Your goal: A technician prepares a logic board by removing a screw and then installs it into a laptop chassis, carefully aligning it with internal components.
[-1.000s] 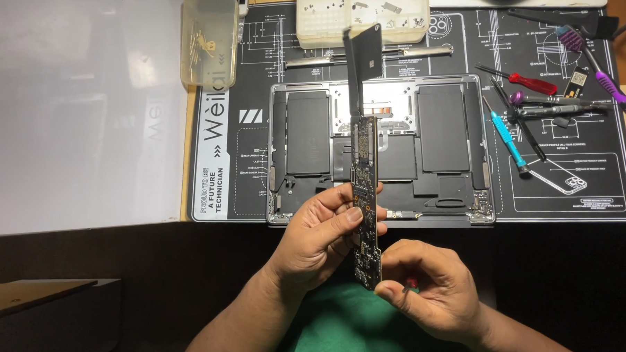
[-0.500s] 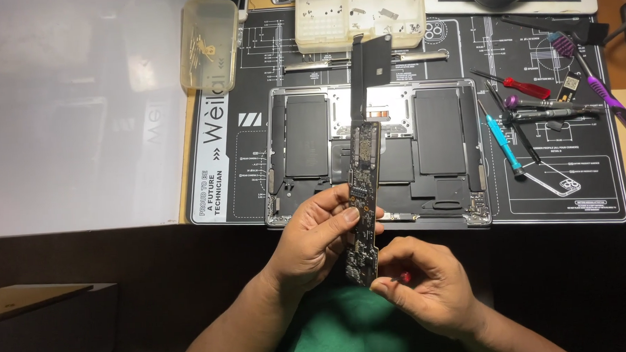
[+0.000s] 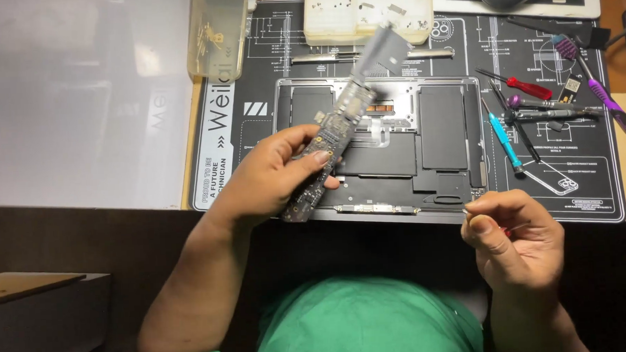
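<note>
The left hand (image 3: 275, 174) grasps a long, narrow board (image 3: 332, 140) near its lower end, with the thumb across the front and the fingers behind it. The board is tilted: its lower end is near the front edge of the mat (image 3: 590, 180), and its upper end, with a grey flap, points up and to the right, over the open laptop case (image 3: 443, 123). The right hand (image 3: 513, 238) is well apart from the board, at the front right corner of the case, above the front edge of the counter (image 3: 86, 232). Its fingers are closed together around something thin; I cannot tell what it is. Half a second ago the board stood almost upright in the middle and both hands were on it, the right hand at its bottom end. Now the right hand has let go and has moved to the right, and the board leans to the right in the left hand alone. On the right side of the mat lie a blue screwdriver (image 3: 504, 140) and a red screwdriver (image 3: 521, 87), and a parts tray (image 3: 363, 14) sits at the back edge. The case and the tools lie as before.
</note>
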